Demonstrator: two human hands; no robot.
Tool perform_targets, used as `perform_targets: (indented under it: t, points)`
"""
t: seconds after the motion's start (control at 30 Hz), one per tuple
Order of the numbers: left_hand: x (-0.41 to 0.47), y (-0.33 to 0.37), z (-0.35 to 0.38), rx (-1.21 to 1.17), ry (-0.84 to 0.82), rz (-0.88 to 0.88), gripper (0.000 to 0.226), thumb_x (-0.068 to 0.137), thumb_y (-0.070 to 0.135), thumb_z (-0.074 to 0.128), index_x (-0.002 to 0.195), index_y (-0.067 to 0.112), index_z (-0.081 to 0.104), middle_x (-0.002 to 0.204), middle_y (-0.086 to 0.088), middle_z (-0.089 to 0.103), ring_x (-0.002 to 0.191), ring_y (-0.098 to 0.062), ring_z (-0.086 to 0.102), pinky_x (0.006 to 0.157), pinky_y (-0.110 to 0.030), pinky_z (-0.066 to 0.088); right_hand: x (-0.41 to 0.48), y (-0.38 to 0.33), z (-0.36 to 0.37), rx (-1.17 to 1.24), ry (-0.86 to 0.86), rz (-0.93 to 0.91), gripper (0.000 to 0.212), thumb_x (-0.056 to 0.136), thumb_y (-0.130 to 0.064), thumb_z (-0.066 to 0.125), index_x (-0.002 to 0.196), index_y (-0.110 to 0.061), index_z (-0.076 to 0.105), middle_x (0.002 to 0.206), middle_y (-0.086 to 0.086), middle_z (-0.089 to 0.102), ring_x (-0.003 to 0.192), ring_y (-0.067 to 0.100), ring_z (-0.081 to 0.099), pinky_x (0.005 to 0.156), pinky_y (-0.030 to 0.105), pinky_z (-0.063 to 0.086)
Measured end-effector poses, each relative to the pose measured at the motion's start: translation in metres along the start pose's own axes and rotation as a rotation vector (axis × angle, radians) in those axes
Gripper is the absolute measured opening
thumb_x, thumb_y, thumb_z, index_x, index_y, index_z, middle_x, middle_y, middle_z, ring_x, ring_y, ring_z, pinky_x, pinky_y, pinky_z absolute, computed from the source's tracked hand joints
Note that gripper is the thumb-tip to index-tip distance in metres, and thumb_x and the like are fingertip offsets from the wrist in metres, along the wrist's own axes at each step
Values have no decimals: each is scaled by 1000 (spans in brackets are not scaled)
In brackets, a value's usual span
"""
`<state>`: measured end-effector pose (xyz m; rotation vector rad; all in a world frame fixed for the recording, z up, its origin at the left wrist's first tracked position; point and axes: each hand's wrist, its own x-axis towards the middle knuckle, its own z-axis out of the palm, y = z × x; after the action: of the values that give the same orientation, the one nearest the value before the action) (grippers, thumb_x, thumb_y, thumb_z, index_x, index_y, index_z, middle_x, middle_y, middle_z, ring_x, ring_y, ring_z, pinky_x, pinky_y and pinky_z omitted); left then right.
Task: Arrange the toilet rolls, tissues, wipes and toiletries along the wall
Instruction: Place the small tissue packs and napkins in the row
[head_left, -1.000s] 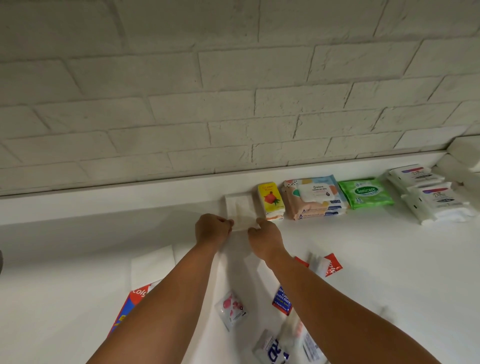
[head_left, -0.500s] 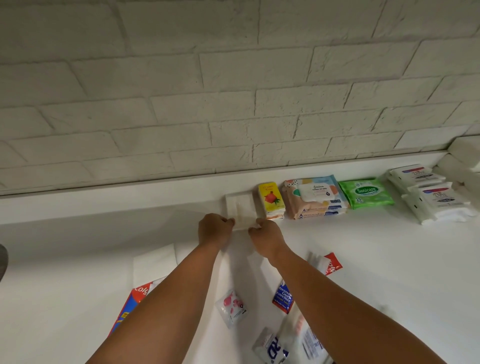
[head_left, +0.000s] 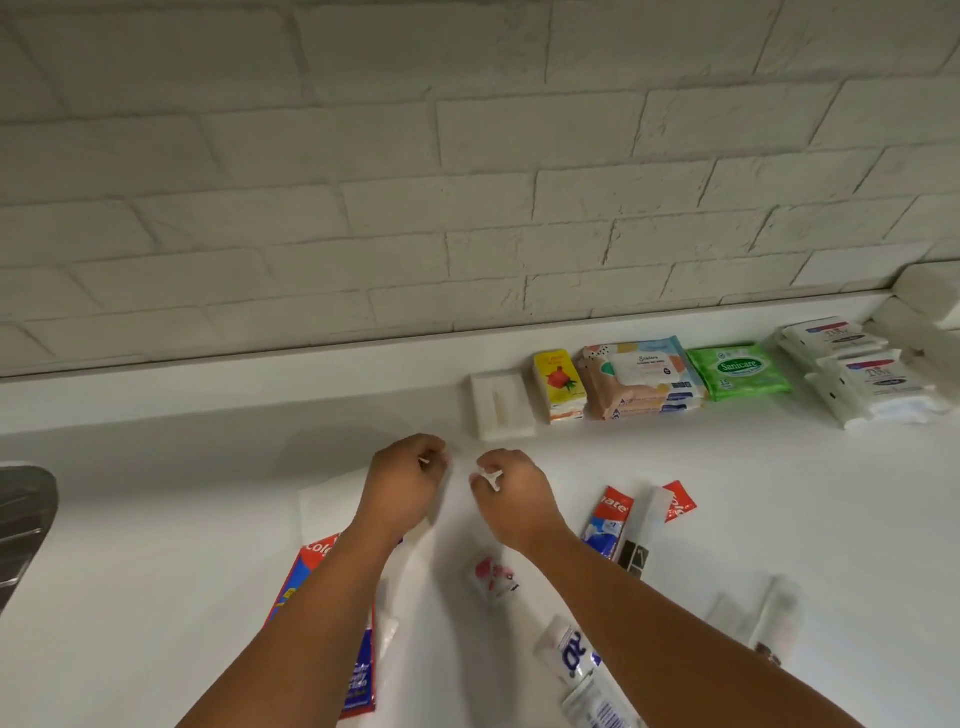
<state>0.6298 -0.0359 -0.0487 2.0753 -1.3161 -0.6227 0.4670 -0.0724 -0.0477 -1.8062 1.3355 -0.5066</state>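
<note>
Hovering hands (head_left: 402, 480), white pack (head_left: 501, 402) beyond grip, untouched

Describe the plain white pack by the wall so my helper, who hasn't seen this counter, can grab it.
Follow the white brick wall down to the row of packs lined up on the counter at its foot. The plain white pack is the leftmost in that row, right beside the yellow tissue pack. Unlike its neighbours, it shows no colour or print.
</note>
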Motion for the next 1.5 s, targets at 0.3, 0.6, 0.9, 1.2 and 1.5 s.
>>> perform_targets:
  t: [0.3,0.6,0.9,1.2,1.5]
  points:
    - [-22,-89,-71,386,36,15,51,85,32,75,134,24,60,137,-2,58,118,-29,53,99,-37,44,-6,-35,71,-176,-129,-162,38,93,-36,59,126,-17,62,125,0,62,112,16,58,98,26,45]
    - [-14,-121,-93,549,-175,-8,80,83,52,70,151,30,34,153,2,38,136,-26,37,108,-40,34,12,-57,111,-373,-132,-105,44,88,-33,65,127,-15,57,121,4,61,110,21,53,91,30,48]
    - [-5,-115,-93,386,-237,-29,46,86,42,71,128,28,60,124,3,66,112,-21,59,97,-38,48,16,-56,113,-50,-172,51,57,83,-21,72,136,-17,52,111,-4,65,97,12,61,88,24,51]
    - [-20,-62,-90,70,-51,106,11,94,17,63,104,21,67,99,7,68,91,-13,59,78,-23,38,8,-55,70,571,-269,374,46,99,-46,45,99,-5,66,76,16,66,51,20,56,50,28,43]
    - [-30,-19,-59,1,115,388,28,81,9,77,85,35,67,93,22,69,102,-13,58,96,-48,47,1,-26,10,816,-555,566,28,97,-32,54,98,-5,56,78,15,60,52,19,50,50,25,41]
